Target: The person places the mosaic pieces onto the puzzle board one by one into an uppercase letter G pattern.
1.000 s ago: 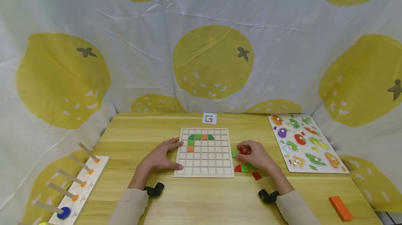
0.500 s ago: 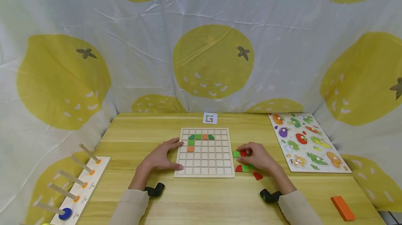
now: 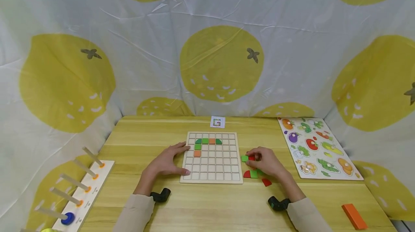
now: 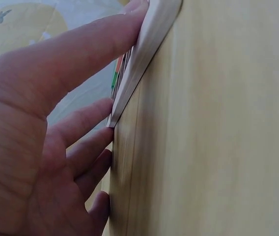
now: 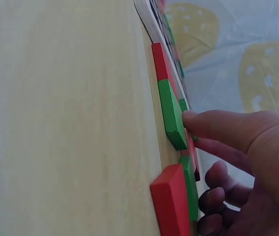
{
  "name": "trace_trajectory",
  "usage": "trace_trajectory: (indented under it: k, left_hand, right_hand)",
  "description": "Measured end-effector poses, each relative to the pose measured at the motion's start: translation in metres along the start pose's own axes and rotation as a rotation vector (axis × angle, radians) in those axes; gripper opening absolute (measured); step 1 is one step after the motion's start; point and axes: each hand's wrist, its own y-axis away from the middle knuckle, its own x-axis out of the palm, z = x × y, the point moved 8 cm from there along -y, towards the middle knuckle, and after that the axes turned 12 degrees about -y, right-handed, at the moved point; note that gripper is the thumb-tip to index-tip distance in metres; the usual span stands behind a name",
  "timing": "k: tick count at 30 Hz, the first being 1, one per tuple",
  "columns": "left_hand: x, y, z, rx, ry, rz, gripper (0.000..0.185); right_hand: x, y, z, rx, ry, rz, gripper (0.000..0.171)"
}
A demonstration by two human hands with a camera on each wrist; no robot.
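Note:
My left hand [image 3: 167, 159] rests along the left side of a wooden grid board [image 3: 212, 176], with thumb and fingers spread. In the left wrist view its thumb [image 4: 80, 56] lies on the board's edge. Green and orange tiles [image 3: 197, 153] fill an angled row in the grid's upper left. Right of the board, my right hand [image 3: 266, 160] pinches a red tile [image 3: 251, 158] between thumb and index finger, low over the table. A green square tile [image 3: 244, 158] lies beside it. Nearer to me are a red quarter-round tile [image 3: 247, 174], a green tile [image 3: 254, 174] and another red one [image 3: 266, 182].
A small card [image 3: 217, 122] with a G-shaped pattern lies behind the board. At right is a vegetable puzzle board [image 3: 311, 156], with an orange block [image 3: 354, 216] nearer the front. A pegged rack [image 3: 87, 196] with a blue ring [image 3: 68, 218] stands at left.
The red tile in my right hand has come down from a raised, tilted position to lie beside the green square. My left hand has stayed at the board's edge.

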Motion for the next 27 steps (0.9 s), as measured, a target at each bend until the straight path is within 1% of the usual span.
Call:
trace_trajectory:
  k: [6, 9, 14, 20, 27]
  left_hand:
    - [0.0, 0.0, 0.0, -0.002, 0.002, 0.001, 0.099]
    - [0.001, 0.0, 0.0, -0.003, -0.003, 0.004, 0.099]
    - [0.002, 0.003, 0.0, 0.003, -0.011, 0.007, 0.098]
    - [0.001, 0.004, 0.0, 0.02, -0.024, 0.006, 0.097]
    - [0.0, 0.001, -0.001, 0.023, -0.022, 0.002, 0.097]
  right_hand:
    - [-0.004, 0.0, 0.001, -0.012, -0.007, -0.015, 0.024]
    - [-0.006, 0.001, 0.002, -0.001, -0.012, -0.023, 0.025]
    - [-0.004, 0.0, 0.011, -0.015, -0.002, -0.044, 0.025]
    - [0.007, -0.008, 0.032, -0.079, -0.011, -0.043, 0.02]
    - [0.023, -0.016, 0.048, -0.087, -0.016, -0.037, 0.02]
